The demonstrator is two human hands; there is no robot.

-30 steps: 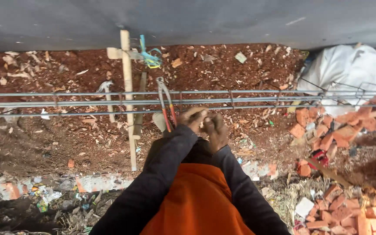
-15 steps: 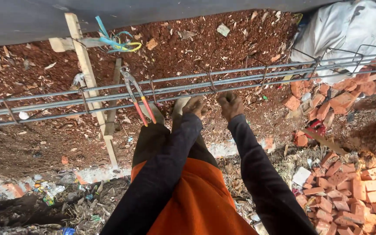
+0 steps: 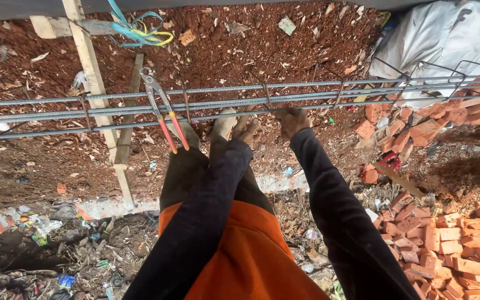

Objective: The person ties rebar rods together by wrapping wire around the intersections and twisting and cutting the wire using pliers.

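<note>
The rebar cage (image 3: pixel 306 95) lay horizontally above red soil. The right hand (image 3: pixel 294 119) gripped its lower bar, fingers closed; the left hand (image 3: pixel 246 129) touched the same bar, grip indeterminate. Red-handled pincers (image 3: pixel 163 111) hung nearby.

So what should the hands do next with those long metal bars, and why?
Probably the left hand should reach over for the red-handled pincers. Both hands sit at the rebar cage, the right hand holding a bar by a stirrup loop, and neither has a tool. The pincers hang on the bars just to the left, close by.
</note>
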